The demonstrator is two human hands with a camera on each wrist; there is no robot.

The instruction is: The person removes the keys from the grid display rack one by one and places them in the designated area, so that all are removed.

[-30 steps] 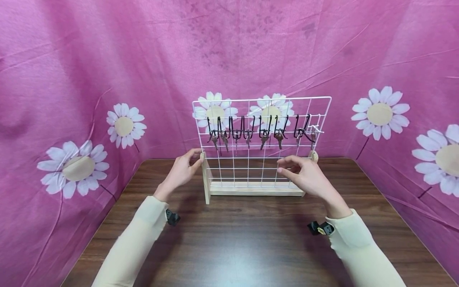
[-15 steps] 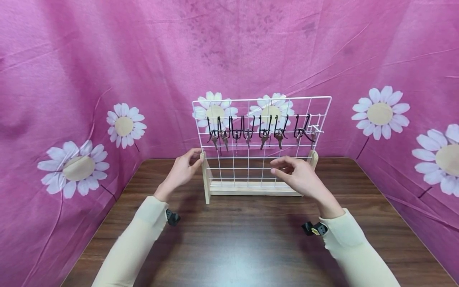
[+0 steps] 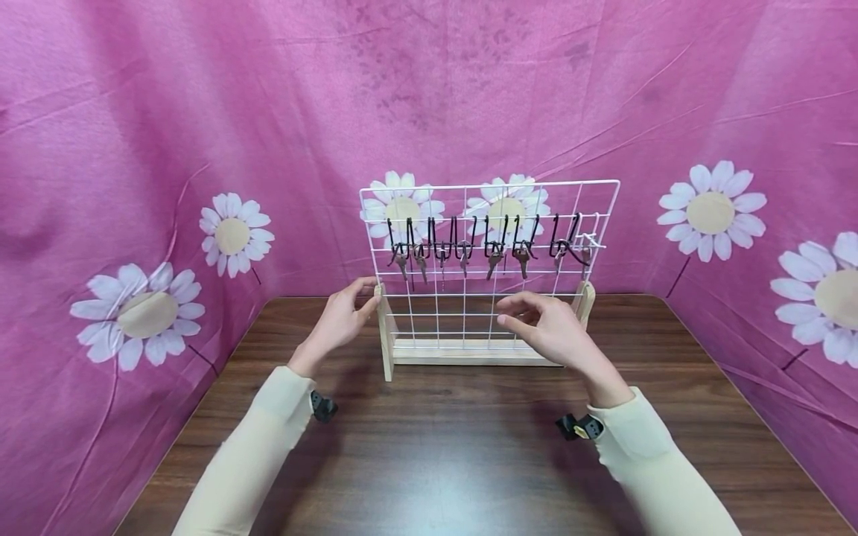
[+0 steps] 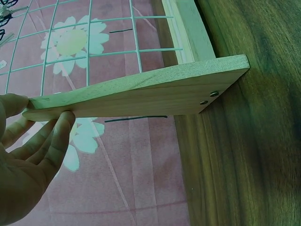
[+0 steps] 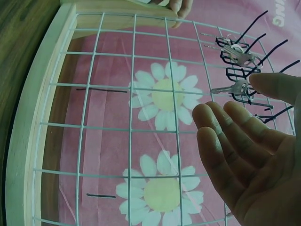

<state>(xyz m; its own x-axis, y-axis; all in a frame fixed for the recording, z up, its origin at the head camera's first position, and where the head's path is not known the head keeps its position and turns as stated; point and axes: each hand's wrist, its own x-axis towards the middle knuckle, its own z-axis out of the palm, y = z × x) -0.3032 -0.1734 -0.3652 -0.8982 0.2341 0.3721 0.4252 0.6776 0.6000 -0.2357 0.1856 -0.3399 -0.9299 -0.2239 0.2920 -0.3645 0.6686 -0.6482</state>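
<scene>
A white wire grid rack (image 3: pixel 492 184) stands upright on a wooden base (image 3: pixel 469 358). Along its upper part hang several black hooks (image 3: pixel 431 237) bearing metal keys (image 3: pixel 494 263). My left hand (image 3: pixel 339 316) pinches the top of the left wooden side panel (image 4: pixel 141 98), thumb on one side and fingers on the other in the left wrist view. Nothing is held by my right hand (image 3: pixel 553 327), which hovers before the lower right of the grid, fingers loosely bent and thumb apart. In the right wrist view its fingertips overlap the wires below a hanging key (image 5: pixel 236 88).
A white hook (image 3: pixel 590 240) sits at the grid's right end, close to the right wooden side panel (image 3: pixel 586 304). The rack stands toward the back of a brown wooden table (image 3: pixel 429 447). A pink curtain (image 3: pixel 302 149) with daisies surrounds the table.
My right hand has drifted left across the front of the grid, uncovering more of the right side panel. The left hand, the rack and the keys have stayed put.
</scene>
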